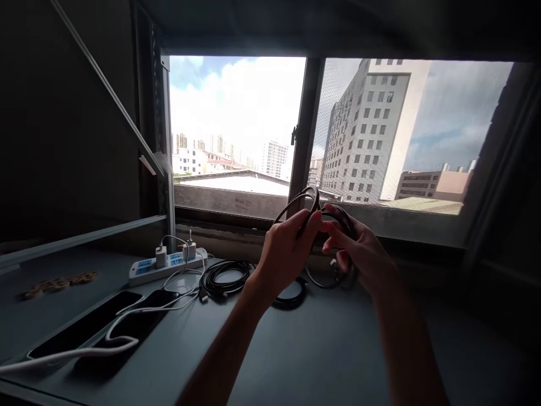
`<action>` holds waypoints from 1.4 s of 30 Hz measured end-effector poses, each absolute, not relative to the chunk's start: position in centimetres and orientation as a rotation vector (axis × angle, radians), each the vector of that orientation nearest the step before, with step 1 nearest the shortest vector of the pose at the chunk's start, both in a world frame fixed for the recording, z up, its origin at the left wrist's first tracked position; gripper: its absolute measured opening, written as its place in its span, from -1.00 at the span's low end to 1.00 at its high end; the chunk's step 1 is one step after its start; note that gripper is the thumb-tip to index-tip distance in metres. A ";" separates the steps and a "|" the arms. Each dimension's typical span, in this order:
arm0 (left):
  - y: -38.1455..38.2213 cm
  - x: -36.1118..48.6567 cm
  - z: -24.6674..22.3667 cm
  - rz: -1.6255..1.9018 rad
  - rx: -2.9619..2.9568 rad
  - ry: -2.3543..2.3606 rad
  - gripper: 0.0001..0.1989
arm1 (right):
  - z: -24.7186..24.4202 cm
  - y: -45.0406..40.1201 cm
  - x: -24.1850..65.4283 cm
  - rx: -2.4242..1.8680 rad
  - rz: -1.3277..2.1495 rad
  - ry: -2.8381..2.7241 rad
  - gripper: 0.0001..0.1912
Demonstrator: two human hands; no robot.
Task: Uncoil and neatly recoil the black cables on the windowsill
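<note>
A black cable [315,194] in loose loops is held up in front of the window, above the table. My left hand [291,239] is closed round the loops, its thumb pressed against them near the top. Close beside it, my right hand [355,245] also grips part of the cable, with loops passing between thumb and fingers. One length hangs below the hands, with what looks like a plug [335,265] near my right fingers. Behind my left wrist a second coiled black cable [291,296] lies on the table, partly hidden.
Another black cable coil [226,279] lies on the table [313,349]. To its left stand a white power strip [169,265] with chargers and white cords, and two dark phones [91,321]. Brown ring-shaped pieces [61,285] lie far left. The window [236,135] is behind.
</note>
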State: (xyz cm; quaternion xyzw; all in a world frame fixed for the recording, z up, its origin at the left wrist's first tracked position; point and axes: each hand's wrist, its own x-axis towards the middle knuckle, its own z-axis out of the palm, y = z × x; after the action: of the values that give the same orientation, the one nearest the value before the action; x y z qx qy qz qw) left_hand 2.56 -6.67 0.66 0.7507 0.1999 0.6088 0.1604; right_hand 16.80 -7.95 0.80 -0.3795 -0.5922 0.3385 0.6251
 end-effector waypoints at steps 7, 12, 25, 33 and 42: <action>-5.3 2.5 0.3 1.625 1.950 0.708 -0.62 | 1.5 -9.2 18.9 -0.937 0.611 -1.282 -0.33; -3.6 2.8 -0.1 1.908 1.713 0.731 -0.56 | 1.5 -9.4 18.5 -1.004 0.594 -1.301 -0.23; -4.0 4.7 -0.9 1.905 1.619 0.484 -0.42 | 0.2 -7.4 14.5 -0.875 0.836 -1.402 -0.16; -4.1 5.5 -1.6 1.892 1.672 0.497 -0.42 | -0.1 -6.7 15.1 -0.961 0.673 -1.387 -0.30; -4.4 6.1 -2.7 2.057 1.792 0.402 -0.44 | 0.4 -6.1 16.0 -0.902 0.689 -1.246 -0.29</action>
State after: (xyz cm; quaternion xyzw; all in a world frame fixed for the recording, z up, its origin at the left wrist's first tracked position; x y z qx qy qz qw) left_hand 6.15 -4.44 -2.71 0.6380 0.1430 0.7322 0.1909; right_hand 15.97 -6.15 0.39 -0.3996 -0.5519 0.3053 0.6653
